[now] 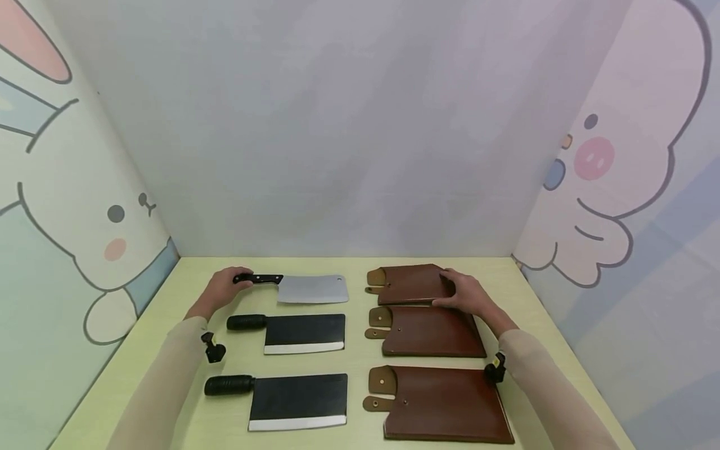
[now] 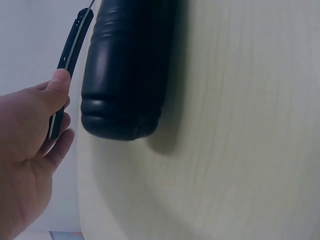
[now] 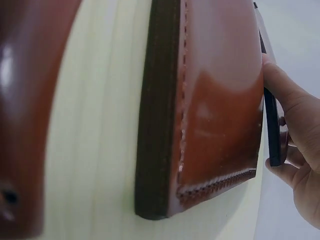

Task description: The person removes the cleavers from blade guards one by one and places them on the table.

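At the far left of the table, my left hand [image 1: 221,289] holds the black riveted handle of a silver cleaver [image 1: 313,290]. The left wrist view shows the thumb pressed on one face of that handle [image 2: 74,47], fingers curled behind it. Across from it, my right hand [image 1: 469,295] grips the right end of the farthest brown leather knife sheath [image 1: 413,284]. In the right wrist view the thumb lies on one side of this sheath [image 3: 272,125], the fingers on the other. Its flap and snap strap point left, towards the cleaver blade.
Two dark cleavers, a middle one [image 1: 304,330] and a near one [image 1: 298,397], lie in the left column, handles left. Beside them are a middle sheath [image 1: 433,331] and a larger near sheath [image 1: 447,403]. Walls enclose the pale table [image 1: 360,406] at back and sides.
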### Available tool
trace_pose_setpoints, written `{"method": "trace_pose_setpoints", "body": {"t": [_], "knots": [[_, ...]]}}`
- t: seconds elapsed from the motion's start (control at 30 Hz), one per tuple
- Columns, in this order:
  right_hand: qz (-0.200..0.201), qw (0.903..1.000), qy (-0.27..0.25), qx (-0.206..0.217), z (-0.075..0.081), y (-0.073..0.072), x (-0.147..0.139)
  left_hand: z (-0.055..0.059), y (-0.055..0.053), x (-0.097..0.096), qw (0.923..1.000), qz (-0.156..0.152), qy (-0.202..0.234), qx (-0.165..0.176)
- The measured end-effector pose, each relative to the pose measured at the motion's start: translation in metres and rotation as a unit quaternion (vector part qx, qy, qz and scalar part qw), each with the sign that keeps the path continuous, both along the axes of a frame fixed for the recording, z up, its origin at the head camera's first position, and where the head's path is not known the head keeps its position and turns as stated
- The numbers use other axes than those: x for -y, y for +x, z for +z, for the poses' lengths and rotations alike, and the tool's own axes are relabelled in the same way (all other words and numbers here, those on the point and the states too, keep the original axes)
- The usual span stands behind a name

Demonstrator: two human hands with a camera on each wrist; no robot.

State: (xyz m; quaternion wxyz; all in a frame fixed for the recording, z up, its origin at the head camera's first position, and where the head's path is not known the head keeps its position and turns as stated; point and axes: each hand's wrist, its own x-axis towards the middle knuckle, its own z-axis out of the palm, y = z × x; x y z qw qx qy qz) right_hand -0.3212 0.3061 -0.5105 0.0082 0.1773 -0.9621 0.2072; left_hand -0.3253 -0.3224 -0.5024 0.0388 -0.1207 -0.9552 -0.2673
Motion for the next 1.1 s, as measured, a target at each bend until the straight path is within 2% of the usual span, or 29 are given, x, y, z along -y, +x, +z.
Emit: {"method": "trace_pose_setpoints", "body": {"t": [0.33,0.53,0.83,0.97,1.1], "knots": [[0.006,0.9999,0.002,0.009,-0.006,-0.004,0.002,-0.01,-0.002,0.002,1.0,0.0,0.003,0.009],[0.013,0.9998,0.011,0.007,-0.006,-0.006,0.001,-0.012,-0.001,0.003,0.9992,0.005,-0.001,0.038],[0.02,0.9995,0.008,0.022,-0.004,-0.011,-0.002,-0.014,-0.007,0.006,0.9973,0.018,-0.001,0.071],[0.015,0.9995,-0.014,0.023,0.001,-0.01,-0.009,-0.009,-0.002,0.006,0.9978,0.016,0.013,0.064],[0.012,0.9991,-0.038,0.012,0.016,-0.005,-0.013,0.008,0.008,-0.002,0.9979,0.006,0.042,0.05]]}}
